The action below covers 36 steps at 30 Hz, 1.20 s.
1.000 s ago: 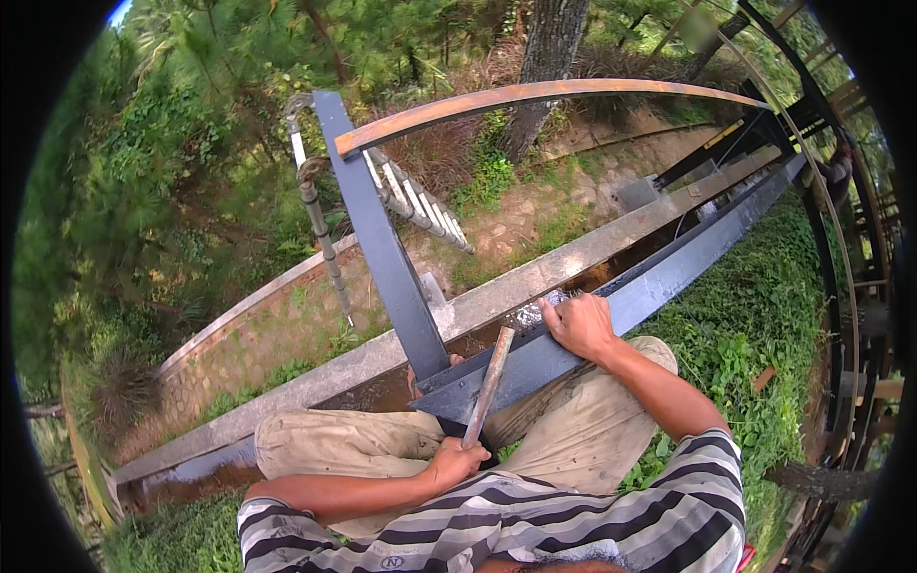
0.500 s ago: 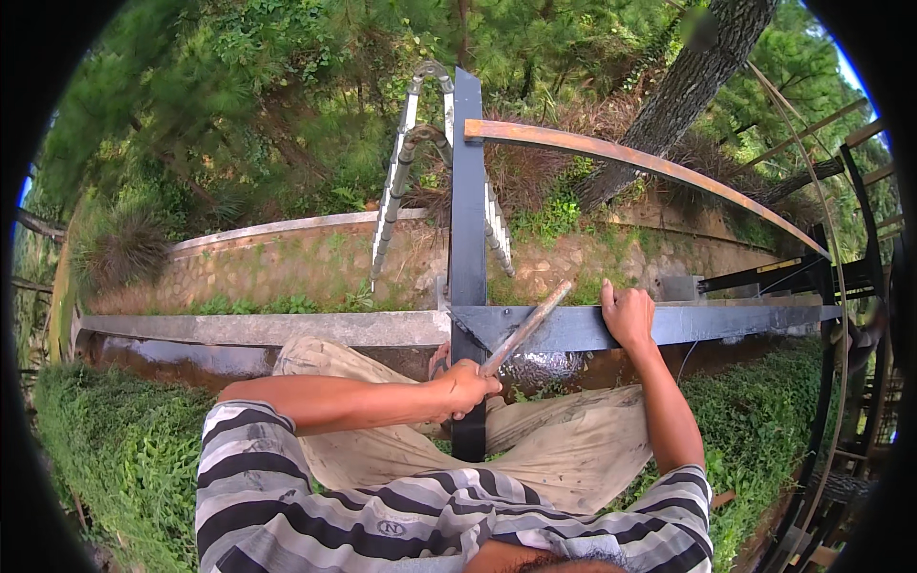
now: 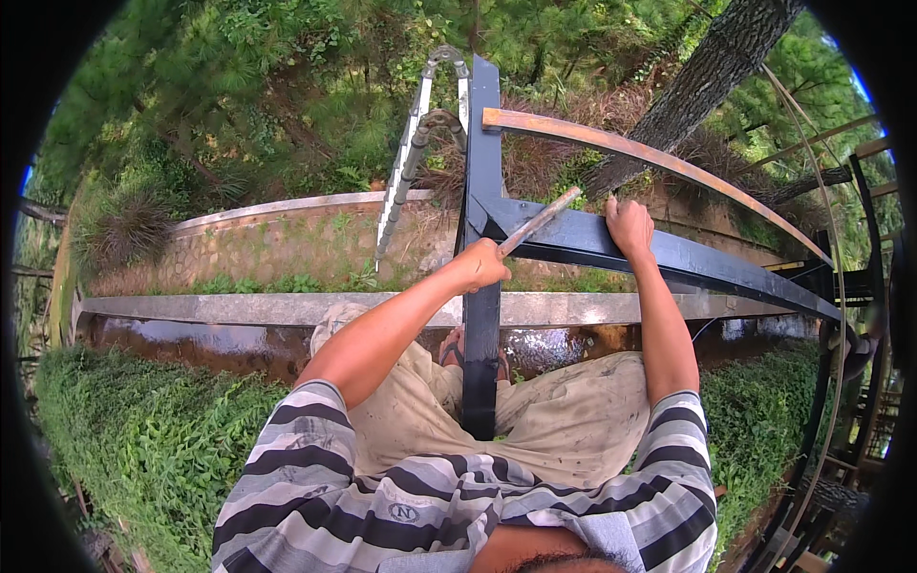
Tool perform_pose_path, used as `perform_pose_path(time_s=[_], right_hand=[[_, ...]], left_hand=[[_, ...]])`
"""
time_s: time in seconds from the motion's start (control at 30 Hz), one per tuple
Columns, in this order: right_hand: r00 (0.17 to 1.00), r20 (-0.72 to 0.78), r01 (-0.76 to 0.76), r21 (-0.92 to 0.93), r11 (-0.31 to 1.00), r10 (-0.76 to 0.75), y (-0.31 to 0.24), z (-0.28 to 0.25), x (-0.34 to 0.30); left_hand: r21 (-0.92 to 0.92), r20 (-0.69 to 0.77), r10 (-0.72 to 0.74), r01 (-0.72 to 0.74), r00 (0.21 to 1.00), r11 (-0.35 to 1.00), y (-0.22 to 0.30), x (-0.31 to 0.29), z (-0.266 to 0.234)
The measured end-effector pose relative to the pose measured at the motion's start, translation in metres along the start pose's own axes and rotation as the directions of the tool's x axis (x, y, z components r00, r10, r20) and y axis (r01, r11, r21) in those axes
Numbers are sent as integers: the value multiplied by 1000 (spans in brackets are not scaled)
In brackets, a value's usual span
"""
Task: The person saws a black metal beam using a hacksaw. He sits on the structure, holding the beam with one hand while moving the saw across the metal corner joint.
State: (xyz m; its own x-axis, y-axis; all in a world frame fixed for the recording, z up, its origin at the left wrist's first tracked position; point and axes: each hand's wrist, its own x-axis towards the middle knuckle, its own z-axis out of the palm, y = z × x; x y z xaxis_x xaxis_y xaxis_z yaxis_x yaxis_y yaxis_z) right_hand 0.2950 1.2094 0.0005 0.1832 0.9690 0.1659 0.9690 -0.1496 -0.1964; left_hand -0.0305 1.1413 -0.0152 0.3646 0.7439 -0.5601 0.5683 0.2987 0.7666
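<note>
My left hand (image 3: 482,265) is closed around the lower end of a worn brown stick (image 3: 540,222), whose far end slants up to the right over a black beam (image 3: 712,260). The beam's left end meets a black upright post (image 3: 485,172), and from there it runs to the right. My right hand (image 3: 630,227) is closed over the top edge of that beam, right of the stick. Its fingertips are hidden behind the beam. The post stands between my legs.
A rusty curved bar (image 3: 630,148) reaches from the post to the right-hand frame. Left of the post stands a folding ladder (image 3: 406,158). Below lie a concrete ledge (image 3: 239,307), a wet channel (image 3: 210,346) and green plants. A tree trunk (image 3: 707,86) leans at upper right.
The black beam has shifted farther away along the post, its left end rising most, so it now slants. Both my hands have moved away with it, the left still holding the stick.
</note>
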Motion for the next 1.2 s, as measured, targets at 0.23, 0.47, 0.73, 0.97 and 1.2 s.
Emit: perform_pose_path(time_s=[0.23,0.47,0.73,0.97,1.2], right_hand=[[998,25,-64,-32,997,65,2,10,-21],[991,62,-116,-57,992,119,-2,7,-19],[993,45,-111,-35,993,112,-4,9,-19],[994,49,-98,-38,994,100,2,17,-12],[995,55,-83,-64,995,86,7,24,-13]], left_hand=[[-54,-37,-21,19,999,998,-9,-1,15],[28,-170,51,-47,984,998,-9,-2,21],[164,-225,-6,44,974,985,-7,5,20],[168,-272,-28,76,962,983,-8,15,24],[143,-239,-36,72,970,987,-7,9,25]])
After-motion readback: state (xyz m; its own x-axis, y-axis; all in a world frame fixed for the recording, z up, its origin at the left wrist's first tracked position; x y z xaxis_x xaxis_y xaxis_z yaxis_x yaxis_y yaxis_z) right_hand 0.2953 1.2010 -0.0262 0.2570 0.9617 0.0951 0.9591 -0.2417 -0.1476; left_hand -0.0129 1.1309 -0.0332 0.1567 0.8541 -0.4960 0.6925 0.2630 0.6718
